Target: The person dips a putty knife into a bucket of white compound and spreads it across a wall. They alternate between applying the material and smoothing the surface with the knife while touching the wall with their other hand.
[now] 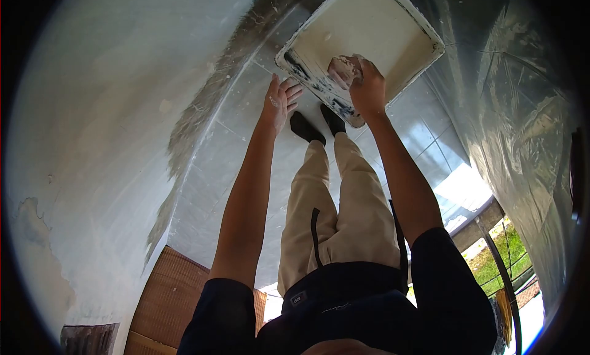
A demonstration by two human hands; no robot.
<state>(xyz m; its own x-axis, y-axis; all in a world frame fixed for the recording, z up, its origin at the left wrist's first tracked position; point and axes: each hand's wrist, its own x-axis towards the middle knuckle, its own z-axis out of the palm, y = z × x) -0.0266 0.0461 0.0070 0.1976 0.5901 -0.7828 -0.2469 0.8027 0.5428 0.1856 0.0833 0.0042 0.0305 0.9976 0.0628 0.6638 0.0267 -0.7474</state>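
Observation:
A large rectangular paint tray [402, 103] lies at the top of the view, its rim crusted and dark streaks showing along its near left side. Pale cream paint [369, 20] covers much of its inside. Over the tray's near part, my right hand [367, 87] is closed, its fingers curled around a whitish, paint-coated lump [345, 71] whose kind I cannot make out. My left hand [283, 100] is open and holds nothing, fingers spread, with white smears on it. It is just left of the tray's near corner, beside the wall base.
A pale, patchy wall [123, 103] rises on the left, with a dark unpainted band [203, 115] along its foot. Clear plastic sheeting [510, 109] hangs on the right. My feet [307, 129] stand on grey tiles [215, 152] close to the tray. Brown corrugated cardboard [166, 299] is at lower left.

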